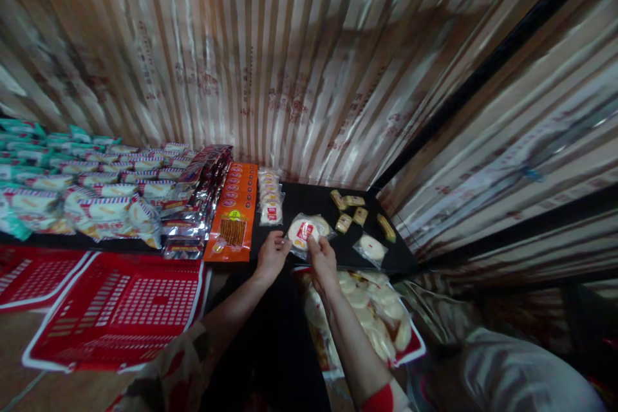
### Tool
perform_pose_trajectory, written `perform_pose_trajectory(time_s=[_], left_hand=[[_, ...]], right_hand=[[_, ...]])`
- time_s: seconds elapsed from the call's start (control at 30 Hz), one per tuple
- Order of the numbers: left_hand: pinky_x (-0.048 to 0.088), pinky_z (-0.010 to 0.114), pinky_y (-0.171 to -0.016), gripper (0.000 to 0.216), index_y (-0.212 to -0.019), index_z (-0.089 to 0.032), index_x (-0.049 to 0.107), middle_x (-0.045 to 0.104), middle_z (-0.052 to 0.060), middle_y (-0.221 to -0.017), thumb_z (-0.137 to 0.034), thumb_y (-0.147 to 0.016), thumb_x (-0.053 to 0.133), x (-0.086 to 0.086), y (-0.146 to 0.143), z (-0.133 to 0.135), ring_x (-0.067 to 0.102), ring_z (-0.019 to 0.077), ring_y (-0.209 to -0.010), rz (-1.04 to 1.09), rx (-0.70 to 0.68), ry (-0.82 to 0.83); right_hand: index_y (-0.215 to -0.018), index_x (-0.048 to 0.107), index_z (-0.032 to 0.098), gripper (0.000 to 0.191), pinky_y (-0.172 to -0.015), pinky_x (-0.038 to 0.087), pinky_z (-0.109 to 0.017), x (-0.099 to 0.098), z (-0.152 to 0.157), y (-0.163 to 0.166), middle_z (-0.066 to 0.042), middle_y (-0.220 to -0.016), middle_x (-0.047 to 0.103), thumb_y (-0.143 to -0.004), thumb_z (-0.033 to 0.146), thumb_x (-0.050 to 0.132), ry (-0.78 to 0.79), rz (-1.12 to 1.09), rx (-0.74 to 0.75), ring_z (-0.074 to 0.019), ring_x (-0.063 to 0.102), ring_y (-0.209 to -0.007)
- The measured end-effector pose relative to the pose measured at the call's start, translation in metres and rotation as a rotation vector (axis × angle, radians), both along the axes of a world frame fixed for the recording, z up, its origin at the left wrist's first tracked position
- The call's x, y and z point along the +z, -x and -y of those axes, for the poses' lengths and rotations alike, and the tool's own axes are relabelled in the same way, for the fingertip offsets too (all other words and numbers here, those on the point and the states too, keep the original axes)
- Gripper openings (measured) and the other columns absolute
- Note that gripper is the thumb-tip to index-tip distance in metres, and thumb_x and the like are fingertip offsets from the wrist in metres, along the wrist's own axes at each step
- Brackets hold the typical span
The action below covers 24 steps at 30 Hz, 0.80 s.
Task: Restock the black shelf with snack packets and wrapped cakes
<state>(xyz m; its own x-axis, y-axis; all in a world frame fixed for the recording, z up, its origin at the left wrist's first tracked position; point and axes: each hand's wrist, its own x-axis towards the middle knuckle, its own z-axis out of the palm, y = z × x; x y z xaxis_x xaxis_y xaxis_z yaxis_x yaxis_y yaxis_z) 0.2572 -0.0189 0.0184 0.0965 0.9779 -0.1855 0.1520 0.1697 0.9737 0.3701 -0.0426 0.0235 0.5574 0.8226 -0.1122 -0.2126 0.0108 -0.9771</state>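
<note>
Both of my hands are at a clear plastic packet of round white crackers with a red label, low over the front of the black shelf. My right hand grips its right side with the thumb on top. At the packet's left edge, the fingers of my left hand are closed on the plastic. Another packet with a white disc lies to the right. A row of similar small packets stands behind and left. Just behind the right side are several small yellowish wrapped pieces.
An orange snack bag lies left of my hands, beside stacked dark red bags and rows of white packets. Red baskets sit below the shelf; another basket holds more pale round packets. A striped curtain hangs behind.
</note>
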Motion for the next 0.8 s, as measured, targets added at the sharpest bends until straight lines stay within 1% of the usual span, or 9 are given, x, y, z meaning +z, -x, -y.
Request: perform_pose_trajectory(time_s=[0.13,0.2,0.3,0.4,0.47,0.53,0.63,0.7,0.8], left_hand=[[0.044,0.018,-0.054,0.026,-0.095,-0.014,0.056,0.064,0.005,-0.083,-0.031,-0.076,0.062,0.003,0.008,0.008,0.061,0.0118,-0.071,0.385,0.008,0.222],[0.043,0.017,-0.052,0.021,-0.087,-0.014,0.057,0.063,0.004,-0.079,-0.028,-0.074,0.064,0.006,0.011,0.011,0.060,0.0100,-0.067,0.449,0.056,0.252],[0.044,0.017,-0.053,0.015,-0.081,-0.014,0.055,0.062,0.002,-0.077,-0.024,-0.073,0.063,0.005,0.015,0.010,0.059,0.0088,-0.065,0.458,0.163,0.247],[0.045,0.018,-0.054,0.011,-0.082,-0.016,0.053,0.062,0.000,-0.074,-0.022,-0.075,0.059,-0.002,0.025,0.002,0.059,0.0091,-0.062,0.341,0.153,0.196],[0.045,0.019,-0.056,0.007,-0.083,-0.017,0.054,0.063,-0.002,-0.073,-0.021,-0.077,0.056,-0.006,0.036,-0.004,0.060,0.0097,-0.064,0.145,0.101,0.097],[0.046,0.020,-0.062,0.007,-0.084,-0.019,0.057,0.064,-0.002,-0.074,-0.020,-0.077,0.055,-0.008,0.048,-0.008,0.061,0.0106,-0.069,-0.076,0.018,-0.055],[0.046,0.023,-0.070,0.015,-0.090,-0.020,0.061,0.066,-0.001,-0.082,-0.018,-0.077,0.053,-0.002,0.062,-0.012,0.061,0.0121,-0.076,-0.279,-0.133,-0.259],[0.046,0.024,-0.072,0.019,-0.093,-0.020,0.062,0.066,0.001,-0.086,-0.017,-0.077,0.053,0.005,0.066,-0.014,0.060,0.0127,-0.078,-0.364,-0.192,-0.339],[0.046,0.025,-0.075,0.020,-0.093,-0.020,0.064,0.066,0.001,-0.090,-0.017,-0.077,0.054,0.015,0.066,-0.018,0.060,0.0136,-0.081,-0.457,-0.240,-0.391]], right_hand=[[-0.081,0.059,0.017,0.035,-0.058,0.049,-0.023,0.002,-0.002,0.022,0.000,-0.070,0.068,-0.055,0.033,0.075,-0.025,-0.276,-0.022,-0.0133,0.062,-0.061],[-0.080,0.060,0.017,0.034,-0.057,0.049,-0.023,-0.003,-0.002,0.031,0.001,-0.069,0.068,-0.054,0.032,0.076,0.000,-0.317,-0.015,-0.0132,0.062,-0.061],[-0.082,0.060,0.017,0.033,-0.057,0.049,-0.023,-0.015,0.000,0.039,-0.001,-0.072,0.068,-0.058,0.035,0.073,0.071,-0.238,0.003,-0.0143,0.063,-0.063],[-0.103,0.057,0.016,0.047,-0.072,0.052,-0.031,-0.022,0.002,0.036,-0.007,-0.093,0.068,-0.063,0.038,0.069,0.104,0.055,-0.049,-0.0201,0.064,-0.085],[-0.117,0.052,0.015,0.059,-0.087,0.048,-0.038,-0.019,0.003,0.028,-0.013,-0.115,0.061,-0.065,0.039,0.067,0.069,0.402,-0.082,-0.0246,0.057,-0.105],[-0.122,0.051,0.015,0.060,-0.095,0.042,-0.042,-0.011,0.005,0.021,-0.014,-0.126,0.054,-0.070,0.040,0.065,-0.010,0.761,-0.016,-0.0269,0.048,-0.115],[-0.119,0.057,0.019,0.045,-0.093,0.042,-0.041,0.001,0.006,0.016,-0.010,-0.116,0.061,-0.078,0.038,0.059,-0.094,1.079,0.204,-0.0253,0.050,-0.111],[-0.114,0.061,0.022,0.036,-0.087,0.045,-0.038,0.003,0.006,0.016,-0.008,-0.104,0.066,-0.080,0.035,0.057,-0.076,1.153,0.322,-0.0233,0.055,-0.100],[-0.105,0.065,0.021,0.029,-0.082,0.046,-0.036,-0.002,0.001,0.017,-0.007,-0.093,0.068,-0.079,0.031,0.057,-0.005,1.141,0.363,-0.0221,0.057,-0.089]])
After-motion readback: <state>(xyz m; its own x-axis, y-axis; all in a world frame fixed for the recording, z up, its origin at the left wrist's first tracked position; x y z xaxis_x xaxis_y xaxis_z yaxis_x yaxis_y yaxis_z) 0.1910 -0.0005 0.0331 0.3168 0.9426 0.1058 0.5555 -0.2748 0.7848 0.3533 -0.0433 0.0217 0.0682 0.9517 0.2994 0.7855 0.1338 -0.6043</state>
